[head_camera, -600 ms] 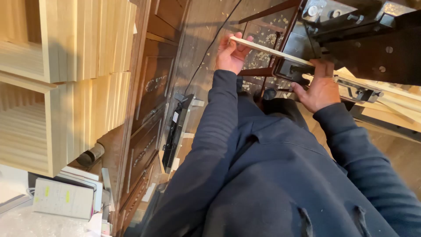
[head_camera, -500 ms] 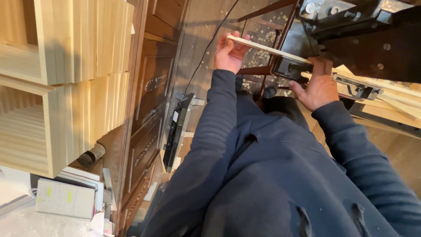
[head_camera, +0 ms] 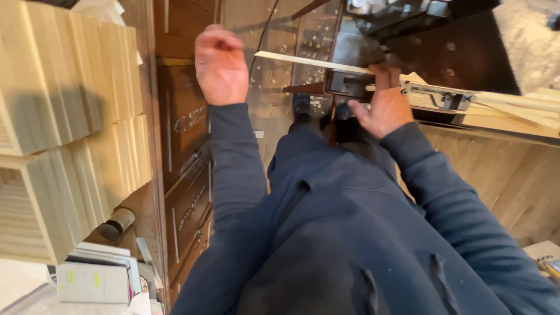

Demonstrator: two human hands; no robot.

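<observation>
Two hands are up at the dark machine [head_camera: 431, 35]. Right hand [head_camera: 382, 105] grips a thin pale wood strip [head_camera: 309, 61] where it meets the machine, the strip's free end jutting left. Left hand [head_camera: 220, 64] hangs loosely curled and empty, apart from that end. Stacked pale boards [head_camera: 64, 87] crowd the left, beside a dark drawer cabinet [head_camera: 184, 146]; more pale strips [head_camera: 513, 105] lie at right.

Looking straight down over a dark blue hoodie [head_camera: 350, 233]. Left hand [head_camera: 220, 64] loosely curled, empty, up by the dark wooden drawers [head_camera: 184, 140]. Right hand [head_camera: 382, 102] gripping a thin pale wood strip [head_camera: 309, 61] at the black machine [head_camera: 408, 23]. Stacked light boards [head_camera: 70, 116] off left.
</observation>
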